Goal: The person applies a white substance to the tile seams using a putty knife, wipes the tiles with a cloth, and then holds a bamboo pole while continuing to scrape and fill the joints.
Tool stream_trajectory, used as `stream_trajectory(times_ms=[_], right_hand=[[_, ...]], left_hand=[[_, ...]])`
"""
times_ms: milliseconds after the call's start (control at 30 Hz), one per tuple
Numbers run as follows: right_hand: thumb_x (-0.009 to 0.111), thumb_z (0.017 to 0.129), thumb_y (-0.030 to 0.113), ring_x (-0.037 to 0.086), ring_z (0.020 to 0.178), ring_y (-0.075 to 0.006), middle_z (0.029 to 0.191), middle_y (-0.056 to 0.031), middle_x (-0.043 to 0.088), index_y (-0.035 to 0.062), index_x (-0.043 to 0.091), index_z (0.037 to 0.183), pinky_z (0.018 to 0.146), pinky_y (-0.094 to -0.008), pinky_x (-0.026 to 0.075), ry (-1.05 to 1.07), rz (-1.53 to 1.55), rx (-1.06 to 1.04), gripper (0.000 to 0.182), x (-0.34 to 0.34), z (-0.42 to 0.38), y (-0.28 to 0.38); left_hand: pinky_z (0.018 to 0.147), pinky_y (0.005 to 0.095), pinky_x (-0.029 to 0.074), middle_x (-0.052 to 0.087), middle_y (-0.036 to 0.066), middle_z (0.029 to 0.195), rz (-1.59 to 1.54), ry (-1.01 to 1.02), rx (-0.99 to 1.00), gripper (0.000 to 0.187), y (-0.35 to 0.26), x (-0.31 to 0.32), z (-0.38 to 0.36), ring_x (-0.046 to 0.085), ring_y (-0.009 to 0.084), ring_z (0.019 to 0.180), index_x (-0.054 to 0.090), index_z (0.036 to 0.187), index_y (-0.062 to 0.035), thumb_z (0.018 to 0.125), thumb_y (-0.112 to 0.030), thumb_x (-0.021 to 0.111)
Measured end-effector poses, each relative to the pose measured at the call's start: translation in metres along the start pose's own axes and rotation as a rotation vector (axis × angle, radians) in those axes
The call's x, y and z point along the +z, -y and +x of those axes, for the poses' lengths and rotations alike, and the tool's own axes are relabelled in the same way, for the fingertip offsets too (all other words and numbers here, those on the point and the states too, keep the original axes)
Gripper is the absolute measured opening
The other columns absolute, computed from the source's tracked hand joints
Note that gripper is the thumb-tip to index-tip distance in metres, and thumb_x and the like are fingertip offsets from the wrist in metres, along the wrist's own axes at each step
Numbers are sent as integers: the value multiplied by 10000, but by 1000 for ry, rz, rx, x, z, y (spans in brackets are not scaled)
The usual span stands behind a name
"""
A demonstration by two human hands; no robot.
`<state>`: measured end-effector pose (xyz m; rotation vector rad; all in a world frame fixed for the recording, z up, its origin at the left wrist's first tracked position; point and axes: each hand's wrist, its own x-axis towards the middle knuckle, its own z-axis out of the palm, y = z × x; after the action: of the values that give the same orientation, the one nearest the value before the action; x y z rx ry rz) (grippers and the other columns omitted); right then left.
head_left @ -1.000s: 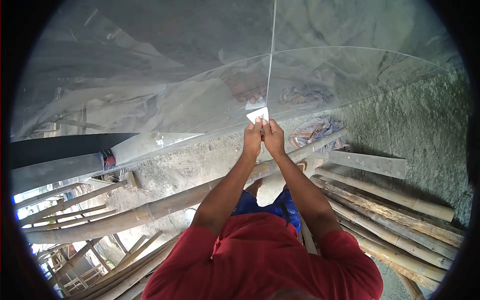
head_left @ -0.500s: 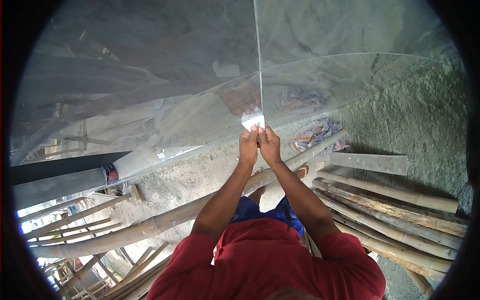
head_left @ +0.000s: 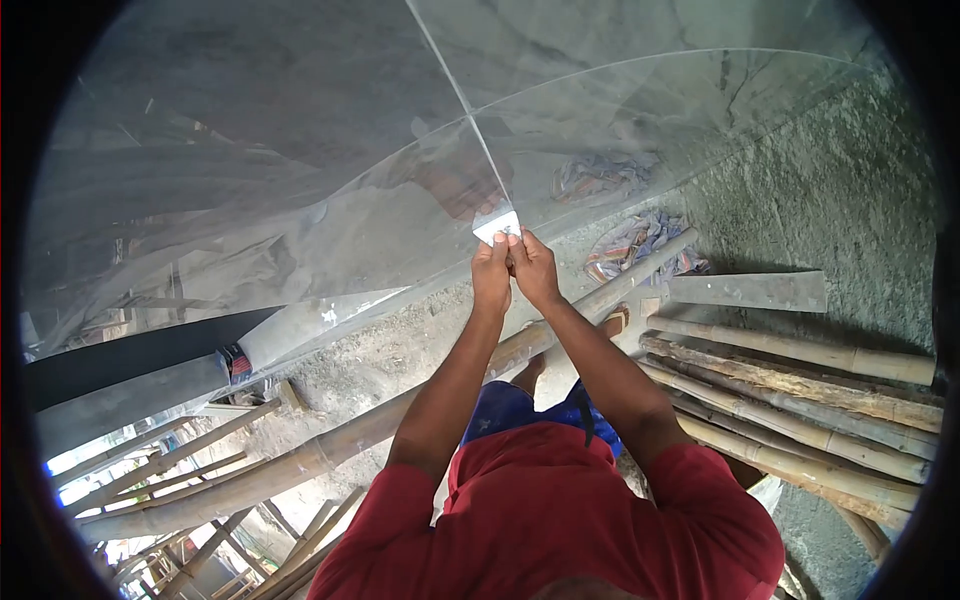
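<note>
A small, flat, white piece with straight edges (head_left: pixel 497 226), its material not clear, sits at the lower end of a thin pale straight line (head_left: pixel 487 155) on a large, glossy grey panel (head_left: pixel 330 220), its far edge seeming to meet its own reflection there, though whether it truly touches is hard to tell. The left hand (head_left: pixel 491 277) and the right hand (head_left: pixel 535 270) are side by side, both pinching its near edge, thumbs on top and the other fingers mostly hidden underneath. It looks light and fairly stiff, thin enough perhaps to flex or crack if pressed hard at one corner, and its smooth face could slip under dusty fingertips. The near edge seems the right place to hold it, thumbs close together and centred, leaving the far edge free and evenly backed. The panel looks rigid, slick and probably easy to scratch, so a light, level grip would suit it
</note>
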<state>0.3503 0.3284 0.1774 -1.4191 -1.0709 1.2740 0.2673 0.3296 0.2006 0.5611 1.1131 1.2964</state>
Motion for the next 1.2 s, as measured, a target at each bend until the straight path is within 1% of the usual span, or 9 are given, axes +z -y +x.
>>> stream_trajectory(times_ms=[100, 200, 267, 333, 400, 533, 733, 933, 1200], right_hand=[[534, 1033, 406, 711, 831, -389, 905, -222, 714, 32, 643, 1222, 709, -431, 535, -41, -126, 70, 433, -2, -3, -18], [531, 1049, 384, 677, 673, -266, 834, -161, 697, 3, 648, 1140, 637, -393, 517, -204, -316, -161, 409, -1, -6, 7], [527, 1042, 403, 689, 707, -358, 809, -218, 682, 13, 643, 1134, 646, -421, 511, -64, -240, -116, 416, -9, -5, 53], [518, 1046, 392, 684, 700, -354, 749, -204, 665, 17, 639, 1127, 648, -421, 508, -108, -244, -179, 402, -8, 0, 48], [518, 1018, 455, 691, 862, -441, 880, -225, 708, 70, 644, 1257, 716, -487, 532, -23, -209, -52, 471, -8, 5, 25], [518, 1018, 453, 690, 870, -443, 889, -229, 709, 85, 644, 1269, 729, -486, 535, -39, -216, 57, 463, -7, -1, -10], [489, 1023, 457, 688, 966, -428, 994, -229, 721, 73, 639, 1281, 830, -491, 535, 61, -313, 74, 487, -22, 2, 55], [498, 1015, 467, 693, 921, -430, 951, -237, 717, 73, 649, 1269, 794, -500, 544, 20, -371, 137, 492, -17, -6, 4], [525, 1003, 474, 696, 815, -427, 816, -228, 703, 40, 677, 1207, 725, -516, 531, -32, -337, 7, 503, -10, -5, 59]], left_hand=[[601, 229, 415, 568, -45, 849, -55, -164, -170, 236, 18, -1, -3, 477, 44, 687, 607, 1122, -59, 1071, -276, 529], [632, 226, 433, 573, -40, 875, -140, -44, -17, 216, -1, 9, -8, 497, 44, 719, 599, 1106, -58, 1076, -255, 516], [694, 241, 467, 599, -19, 945, -147, 68, 49, 228, -28, 19, -9, 534, 57, 784, 586, 1138, -41, 1081, -249, 511], [722, 245, 485, 621, 3, 993, -117, 14, 50, 258, -32, 25, -7, 569, 73, 825, 584, 1182, -25, 1080, -252, 516], [731, 250, 492, 627, 10, 1012, -88, -6, 12, 268, -15, 15, 1, 579, 81, 841, 582, 1197, -20, 1080, -251, 515], [755, 265, 503, 631, 20, 1037, -90, -77, -114, 279, 25, -5, 4, 589, 91, 883, 580, 1194, -12, 1079, -258, 517], [787, 272, 516, 630, 41, 1068, -127, -8, 41, 288, -18, 27, -10, 605, 107, 914, 567, 1183, -9, 1072, -273, 531], [796, 292, 536, 632, 56, 1065, -114, -170, -160, 274, 24, 3, -7, 622, 131, 931, 569, 1185, -9, 1083, -255, 500], [779, 291, 519, 620, 44, 1025, -76, -21, 76, 298, -17, 13, -5, 617, 135, 900, 546, 1207, -8, 1082, -276, 509]])
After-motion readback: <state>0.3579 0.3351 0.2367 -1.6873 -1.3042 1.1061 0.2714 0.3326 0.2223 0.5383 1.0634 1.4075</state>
